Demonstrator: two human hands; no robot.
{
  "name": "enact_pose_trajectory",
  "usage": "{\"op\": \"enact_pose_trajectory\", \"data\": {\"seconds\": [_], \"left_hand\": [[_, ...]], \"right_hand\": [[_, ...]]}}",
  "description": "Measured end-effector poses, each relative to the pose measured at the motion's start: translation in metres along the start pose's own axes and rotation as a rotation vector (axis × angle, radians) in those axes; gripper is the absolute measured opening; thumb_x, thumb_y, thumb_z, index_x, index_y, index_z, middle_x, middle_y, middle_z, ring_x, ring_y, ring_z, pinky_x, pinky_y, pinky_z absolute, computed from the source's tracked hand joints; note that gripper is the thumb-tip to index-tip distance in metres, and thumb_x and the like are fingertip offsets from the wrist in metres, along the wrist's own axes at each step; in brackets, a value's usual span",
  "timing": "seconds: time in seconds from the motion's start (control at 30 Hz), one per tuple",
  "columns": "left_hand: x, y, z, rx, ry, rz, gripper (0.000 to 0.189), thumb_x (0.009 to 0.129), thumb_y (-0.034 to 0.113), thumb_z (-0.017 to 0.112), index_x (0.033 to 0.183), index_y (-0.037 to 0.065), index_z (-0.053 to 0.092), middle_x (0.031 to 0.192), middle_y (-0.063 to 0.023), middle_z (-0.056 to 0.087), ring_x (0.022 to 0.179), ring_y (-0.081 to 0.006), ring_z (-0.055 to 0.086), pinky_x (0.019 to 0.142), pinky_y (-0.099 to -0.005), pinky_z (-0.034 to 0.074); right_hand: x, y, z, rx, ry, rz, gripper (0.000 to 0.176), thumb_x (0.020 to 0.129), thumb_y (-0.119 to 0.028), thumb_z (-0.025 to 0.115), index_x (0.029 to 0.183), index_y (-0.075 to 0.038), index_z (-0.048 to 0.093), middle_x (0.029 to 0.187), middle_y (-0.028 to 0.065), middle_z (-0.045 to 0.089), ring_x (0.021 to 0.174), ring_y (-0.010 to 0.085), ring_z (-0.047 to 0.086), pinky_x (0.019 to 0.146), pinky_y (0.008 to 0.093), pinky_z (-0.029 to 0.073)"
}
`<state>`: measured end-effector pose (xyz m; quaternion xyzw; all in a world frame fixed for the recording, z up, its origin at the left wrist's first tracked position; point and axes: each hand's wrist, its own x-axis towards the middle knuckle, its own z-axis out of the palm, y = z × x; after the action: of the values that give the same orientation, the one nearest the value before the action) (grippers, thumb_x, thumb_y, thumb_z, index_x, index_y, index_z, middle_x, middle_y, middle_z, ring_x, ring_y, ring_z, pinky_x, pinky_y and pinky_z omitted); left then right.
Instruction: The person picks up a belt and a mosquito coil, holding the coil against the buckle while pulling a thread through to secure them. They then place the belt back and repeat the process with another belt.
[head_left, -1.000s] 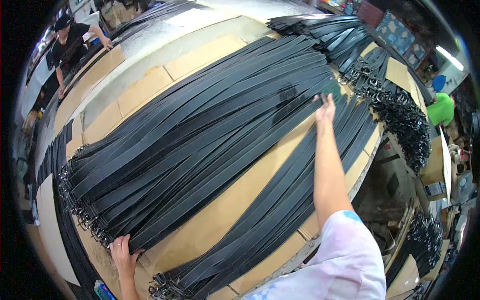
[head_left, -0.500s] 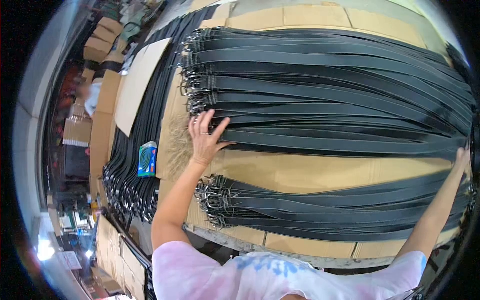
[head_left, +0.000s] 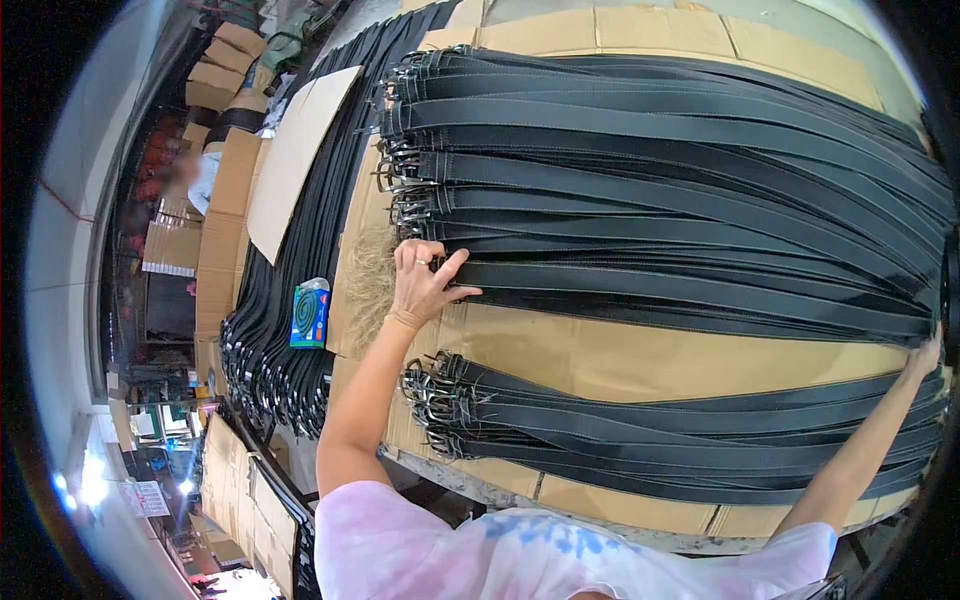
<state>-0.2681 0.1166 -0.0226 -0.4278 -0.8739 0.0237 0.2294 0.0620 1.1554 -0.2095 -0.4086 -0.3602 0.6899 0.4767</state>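
Black belts with metal buckles lie side by side in a wide row, buckle ends at the left. My left hand is curled round the buckle end of the nearest belts in that row, with thumb and forefinger along their edge. At the far right, my right hand grips the tip ends of the same near belts; its fingertips are partly hidden. A smaller group of belts lies closer to my body, its buckles bunched at the left.
Cardboard covers the table beneath the belts. Beside my left hand is a tuft of straw-coloured fibre. Further left, more belts hang in rows with a cardboard sheet and a blue-green packet on top. A person is in the background.
My right hand has moved toward my body, with the near belts' tips shifting the same way. The fingers of my left hand have curled in more. The view has shifted slightly.
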Motion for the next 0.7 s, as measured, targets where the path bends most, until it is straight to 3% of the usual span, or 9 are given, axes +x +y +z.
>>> {"op": "enact_pose_trajectory", "data": {"seconds": [0.07, 0.17, 0.2, 0.4, 0.47, 0.53, 0.57, 0.67, 0.7], "left_hand": [[0.0, -0.004, -0.002, -0.029, -0.005, -0.004, 0.068, 0.065, 0.052, 0.079, 0.124, 0.024, 0.059, 0.101, -0.0049, 0.047, 0.093, -0.0276, 0.048, 0.083, -0.0463, 0.039], [-0.01, -0.017, 0.0, -0.067, 0.028, -0.04, 0.07, 0.064, 0.052, 0.078, 0.123, 0.019, 0.06, 0.102, -0.0075, 0.049, 0.092, -0.0298, 0.049, 0.082, -0.0468, 0.04], [-0.016, -0.023, 0.001, -0.036, 0.034, -0.049, 0.069, 0.065, 0.053, 0.078, 0.122, 0.018, 0.059, 0.103, -0.0081, 0.049, 0.092, -0.0306, 0.049, 0.083, -0.0469, 0.04], [-0.026, -0.031, 0.005, 0.04, 0.038, -0.117, 0.065, 0.069, 0.055, 0.074, 0.118, 0.016, 0.059, 0.106, -0.0089, 0.05, 0.093, -0.0318, 0.049, 0.084, -0.0468, 0.04], [-0.027, -0.03, 0.005, 0.059, 0.027, -0.117, 0.063, 0.07, 0.056, 0.073, 0.117, 0.016, 0.059, 0.108, -0.0086, 0.05, 0.094, -0.0316, 0.048, 0.084, -0.0468, 0.039], [-0.029, -0.027, 0.003, 0.068, 0.006, -0.129, 0.058, 0.075, 0.054, 0.072, 0.121, 0.02, 0.061, 0.117, -0.0094, 0.05, 0.105, -0.0325, 0.048, 0.091, -0.0466, 0.039], [-0.026, -0.023, 0.0, 0.07, 0.004, -0.137, 0.058, 0.075, 0.054, 0.072, 0.121, 0.02, 0.061, 0.117, -0.0094, 0.05, 0.105, -0.0325, 0.048, 0.091, -0.0466, 0.039], [-0.012, -0.015, -0.005, 0.057, 0.098, -0.032, 0.051, 0.085, 0.043, 0.069, 0.134, 0.033, 0.059, 0.145, -0.0106, 0.042, 0.136, -0.0339, 0.033, 0.111, -0.0475, 0.03], [-0.011, -0.014, -0.006, 0.064, 0.092, -0.036, 0.051, 0.085, 0.043, 0.069, 0.134, 0.033, 0.059, 0.145, -0.0106, 0.042, 0.136, -0.0339, 0.033, 0.111, -0.0475, 0.03]], "right_hand": [[-0.007, -0.002, 0.014, 0.159, -0.078, -0.039, 0.041, 0.098, -0.009, 0.05, 0.138, -0.001, 0.049, 0.135, 0.0135, 0.059, 0.118, 0.024, 0.056, 0.1, 0.0323, 0.044], [-0.033, -0.042, 0.031, 0.366, -0.172, -0.145, 0.045, 0.099, -0.002, 0.044, 0.144, 0.003, 0.039, 0.139, 0.0144, 0.056, 0.12, 0.0249, 0.055, 0.099, 0.0303, 0.044], [-0.062, -0.055, 0.061, 0.081, -0.156, -0.291, 0.044, 0.1, -0.005, 0.05, 0.142, 0.006, 0.043, 0.134, 0.0136, 0.058, 0.11, 0.0202, 0.057, 0.097, 0.0252, 0.043], [-0.069, -0.096, 0.1, -0.031, -0.199, -0.474, 0.038, 0.097, -0.018, 0.061, 0.127, 0.005, 0.057, 0.125, 0.0107, 0.06, 0.101, 0.019, 0.057, 0.092, 0.0291, 0.045], [-0.059, -0.081, 0.107, -0.13, -0.219, -0.545, 0.038, 0.096, -0.023, 0.064, 0.122, 0.005, 0.061, 0.122, 0.0097, 0.061, 0.098, 0.0186, 0.057, 0.09, 0.0304, 0.046], [-0.055, -0.046, 0.11, -0.258, -0.263, -0.65, 0.039, 0.095, -0.027, 0.067, 0.117, 0.005, 0.066, 0.119, 0.0088, 0.062, 0.095, 0.0182, 0.057, 0.088, 0.0317, 0.046], [-0.08, -0.032, 0.12, -0.259, -0.272, -0.648, 0.039, 0.095, -0.027, 0.067, 0.117, 0.005, 0.066, 0.119, 0.0088, 0.062, 0.095, 0.0182, 0.057, 0.088, 0.0317, 0.046], [-0.142, 0.01, 0.132, -0.286, 0.047, -0.2, 0.042, 0.089, -0.027, 0.075, 0.115, 0.005, 0.066, 0.116, 0.0063, 0.061, 0.098, 0.0159, 0.055, 0.089, 0.0316, 0.044], [-0.149, 0.026, 0.13, -0.232, 0.057, -0.319, 0.042, 0.087, -0.026, 0.077, 0.114, 0.005, 0.067, 0.116, 0.0056, 0.061, 0.097, 0.0145, 0.055, 0.087, 0.0313, 0.044]]}}
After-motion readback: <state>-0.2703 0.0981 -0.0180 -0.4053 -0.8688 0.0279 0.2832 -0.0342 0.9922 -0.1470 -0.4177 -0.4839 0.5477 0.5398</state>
